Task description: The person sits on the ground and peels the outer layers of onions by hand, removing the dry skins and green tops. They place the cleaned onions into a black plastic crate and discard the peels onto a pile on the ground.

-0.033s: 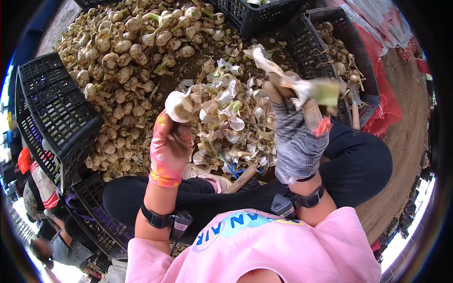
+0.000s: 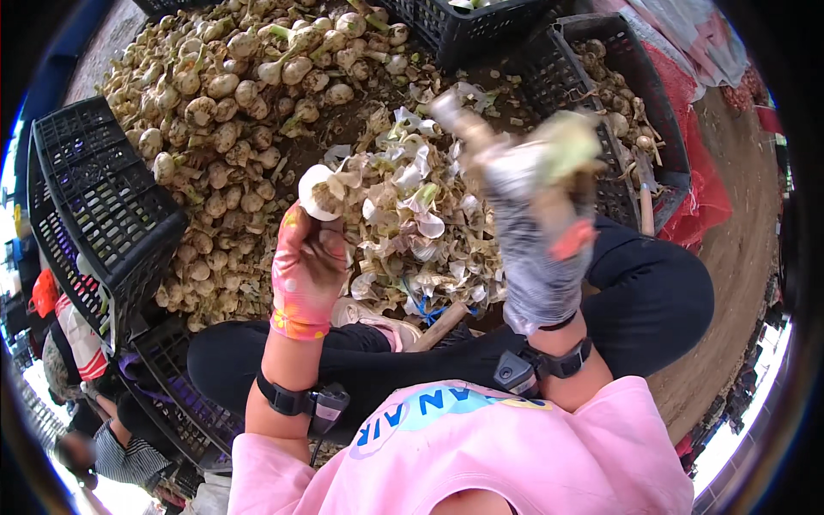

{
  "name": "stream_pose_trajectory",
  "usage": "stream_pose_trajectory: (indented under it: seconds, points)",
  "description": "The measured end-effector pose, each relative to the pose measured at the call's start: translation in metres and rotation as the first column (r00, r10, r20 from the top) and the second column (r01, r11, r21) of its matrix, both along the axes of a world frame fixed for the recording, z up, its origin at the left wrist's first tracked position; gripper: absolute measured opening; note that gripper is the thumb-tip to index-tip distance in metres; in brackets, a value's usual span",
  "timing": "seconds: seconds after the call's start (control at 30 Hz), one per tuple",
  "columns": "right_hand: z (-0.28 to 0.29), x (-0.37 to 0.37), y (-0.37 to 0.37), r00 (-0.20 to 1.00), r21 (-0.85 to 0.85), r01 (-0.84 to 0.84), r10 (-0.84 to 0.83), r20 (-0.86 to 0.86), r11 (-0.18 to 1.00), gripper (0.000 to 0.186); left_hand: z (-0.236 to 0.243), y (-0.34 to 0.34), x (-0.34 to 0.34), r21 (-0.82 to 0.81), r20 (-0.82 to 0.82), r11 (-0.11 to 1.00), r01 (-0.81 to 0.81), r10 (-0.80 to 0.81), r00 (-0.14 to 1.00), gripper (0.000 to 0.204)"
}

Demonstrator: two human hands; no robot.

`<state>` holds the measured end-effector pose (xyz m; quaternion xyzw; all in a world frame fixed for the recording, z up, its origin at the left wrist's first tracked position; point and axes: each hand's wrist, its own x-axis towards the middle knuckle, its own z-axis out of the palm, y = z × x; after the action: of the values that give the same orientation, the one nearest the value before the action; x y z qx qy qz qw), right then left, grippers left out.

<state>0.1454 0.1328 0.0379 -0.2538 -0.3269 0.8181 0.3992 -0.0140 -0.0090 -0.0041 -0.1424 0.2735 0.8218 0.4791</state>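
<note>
My left hand (image 2: pixel 311 262), in a pink patterned glove with dirt-darkened fingers, pinches a garlic bulb (image 2: pixel 319 193) with a bared white side and brown roots or husk facing right. My right hand (image 2: pixel 536 227), in a grey striped glove, is raised to the right and smeared by motion. At its fingers is a pale green garlic stalk (image 2: pixel 568 148) with papery skin. A small orange-pink piece (image 2: pixel 573 239) shows against this hand, its kind unclear. Between and beyond both hands lies a heap of garlic skins (image 2: pixel 421 206).
A large pile of unpeeled garlic bulbs (image 2: pixel 232 103) spreads at the far left. Black crates (image 2: pixel 107 193) stand at left; another crate (image 2: pixel 674 163) at right holds garlic. A wooden stick (image 2: pixel 438 328) lies near my shoe (image 2: pixel 378 322). Another person (image 2: pixel 129 451) is at lower left.
My right hand has swung, blurring along with the stalk and skin at its fingers. My left hand has turned the bulb slightly, so more of its white side shows.
</note>
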Motion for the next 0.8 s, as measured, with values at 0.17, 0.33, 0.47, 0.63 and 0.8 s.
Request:
stream_pose_trajectory:
  seconds: [0.17,0.33,0.47,0.63,0.8]
  points:
    - [-0.021,-0.019,-0.015,0.817,0.783,-0.462,-0.144,0.559,0.417,0.046,-0.002,-0.002,0.001,0.005,0.098,0.986,0.169,-0.169,0.981,0.024]
    - [-0.041,-0.024,-0.025,0.873,0.827,-0.448,-0.033,0.486,0.339,0.034,0.005,-0.002,0.019,-0.121,0.211,0.937,0.328,-0.299,0.931,0.023]
    - [-0.049,-0.019,-0.034,0.867,0.86,-0.468,-0.081,0.491,0.202,0.016,0.021,0.012,0.034,-0.283,0.101,0.918,0.278,-0.26,0.96,0.031]
    - [-0.01,-0.015,-0.025,0.913,0.035,-0.297,0.273,0.304,0.954,0.01,-0.011,-0.008,0.014,0.015,0.024,0.93,0.366,-0.366,0.93,0.036]
    - [-0.027,-0.018,-0.016,0.868,0.18,-0.304,0.194,0.458,0.936,0.02,0.008,0.01,0.026,-0.322,-0.02,0.935,0.149,-0.164,0.986,0.034]
